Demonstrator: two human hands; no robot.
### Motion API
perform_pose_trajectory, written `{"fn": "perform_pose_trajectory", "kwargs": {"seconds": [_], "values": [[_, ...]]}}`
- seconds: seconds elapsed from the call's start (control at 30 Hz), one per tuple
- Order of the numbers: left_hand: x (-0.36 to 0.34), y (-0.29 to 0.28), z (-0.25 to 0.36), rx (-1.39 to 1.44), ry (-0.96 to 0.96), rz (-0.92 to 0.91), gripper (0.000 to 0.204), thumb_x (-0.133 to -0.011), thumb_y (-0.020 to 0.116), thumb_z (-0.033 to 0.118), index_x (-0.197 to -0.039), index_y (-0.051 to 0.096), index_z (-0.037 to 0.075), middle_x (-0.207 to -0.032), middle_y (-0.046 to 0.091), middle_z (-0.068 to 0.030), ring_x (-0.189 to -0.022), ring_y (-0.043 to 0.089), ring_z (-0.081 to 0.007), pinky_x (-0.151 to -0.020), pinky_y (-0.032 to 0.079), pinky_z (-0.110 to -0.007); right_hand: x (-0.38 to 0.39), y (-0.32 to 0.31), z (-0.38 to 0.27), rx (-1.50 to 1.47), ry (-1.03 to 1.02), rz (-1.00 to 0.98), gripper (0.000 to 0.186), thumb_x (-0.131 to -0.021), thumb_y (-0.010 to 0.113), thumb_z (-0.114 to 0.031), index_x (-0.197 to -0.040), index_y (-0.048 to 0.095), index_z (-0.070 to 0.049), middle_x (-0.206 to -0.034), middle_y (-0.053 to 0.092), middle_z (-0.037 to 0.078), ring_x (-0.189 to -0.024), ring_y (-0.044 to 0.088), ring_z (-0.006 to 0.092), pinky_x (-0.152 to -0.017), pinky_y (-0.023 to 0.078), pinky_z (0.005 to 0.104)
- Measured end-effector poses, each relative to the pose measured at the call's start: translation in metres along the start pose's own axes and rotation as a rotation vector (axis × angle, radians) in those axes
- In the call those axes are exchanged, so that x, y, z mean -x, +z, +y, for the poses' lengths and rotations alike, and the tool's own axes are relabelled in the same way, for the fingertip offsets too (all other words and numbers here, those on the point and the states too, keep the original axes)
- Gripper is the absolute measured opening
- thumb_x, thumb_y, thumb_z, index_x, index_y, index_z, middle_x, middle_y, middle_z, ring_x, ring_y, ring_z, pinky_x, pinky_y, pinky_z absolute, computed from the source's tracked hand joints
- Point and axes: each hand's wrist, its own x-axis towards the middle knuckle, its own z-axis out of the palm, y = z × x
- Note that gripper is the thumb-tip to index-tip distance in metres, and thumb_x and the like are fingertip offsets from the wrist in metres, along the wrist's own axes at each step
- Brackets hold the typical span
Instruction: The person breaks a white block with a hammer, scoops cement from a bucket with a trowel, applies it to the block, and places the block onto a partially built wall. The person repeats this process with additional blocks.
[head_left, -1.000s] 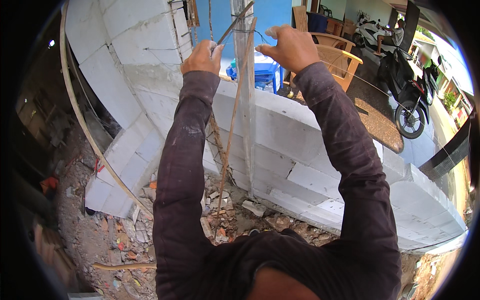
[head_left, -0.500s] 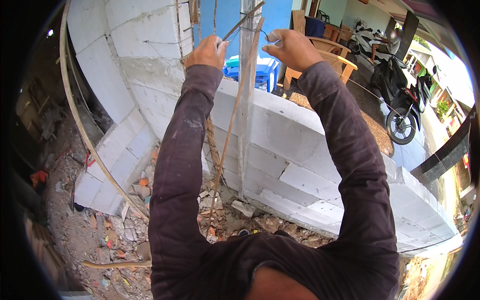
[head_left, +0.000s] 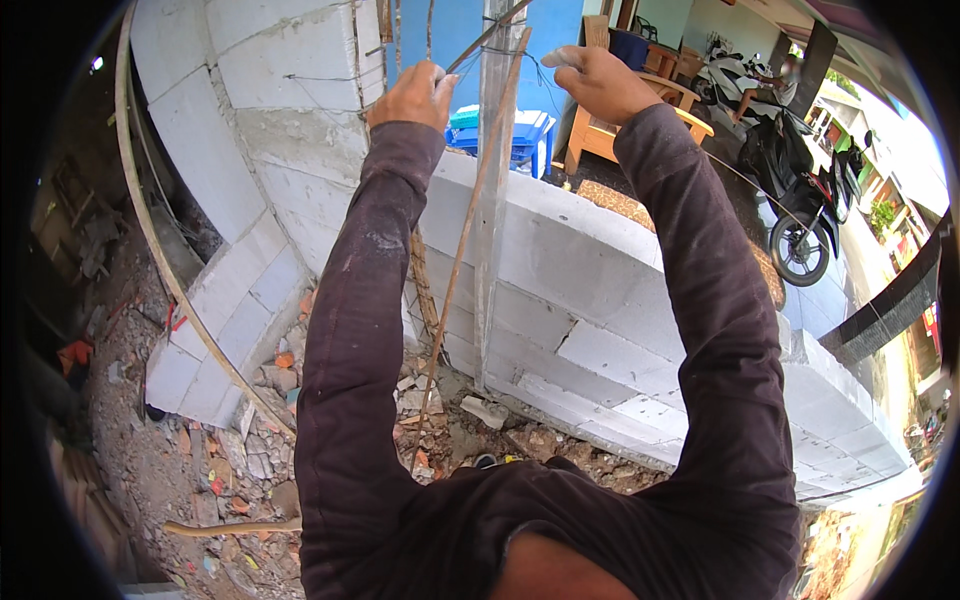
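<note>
My left hand [head_left: 410,98] is closed on the lower end of a thin dark bar [head_left: 490,36], which slants up to the right across an upright greyish post [head_left: 489,230]. Thin dark tie wire [head_left: 528,54] runs round the post near its top, its loose end curling out to the right. Beside that end my right hand [head_left: 604,82] is closed, thumb and forefinger pressed together on the wire. A long narrow brown strip [head_left: 460,240] leans against the post, from the rubble up to the tied spot.
A low light-grey block wall [head_left: 600,290] runs right behind the post; a taller block wall [head_left: 290,60] stands left. Broken rubble [head_left: 240,480] covers the ground. Beyond are a blue plastic table [head_left: 530,140], a wooden bench [head_left: 590,140], motorcycles [head_left: 800,230] and a seated person [head_left: 775,88].
My right hand has moved right and slightly up, away from the post, and its thumb and forefinger have come together. My left hand has shifted slightly down with the bar.
</note>
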Motion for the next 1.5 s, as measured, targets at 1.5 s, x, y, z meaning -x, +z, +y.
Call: {"fn": "perform_pose_trajectory", "kwargs": {"seconds": [1.5], "values": [[-0.003, 0.004, -0.006, -0.045, -0.046, -0.066, 0.021, -0.081, 0.06, 0.032, -0.082, 0.057, 0.012, -0.078, 0.063, -0.0055, -0.071, 0.06, -0.0295, -0.061, 0.046, -0.039, 0.135, 0.062, -0.049, -0.539, 0.396, 0.107, 0.067, -0.081, 0.054, -0.05, -0.119, 0.048, 0.005, -0.113, 0.053, 0.022, -0.112, 0.048, 0.0303, -0.094, 0.037, 0.0396]]}}
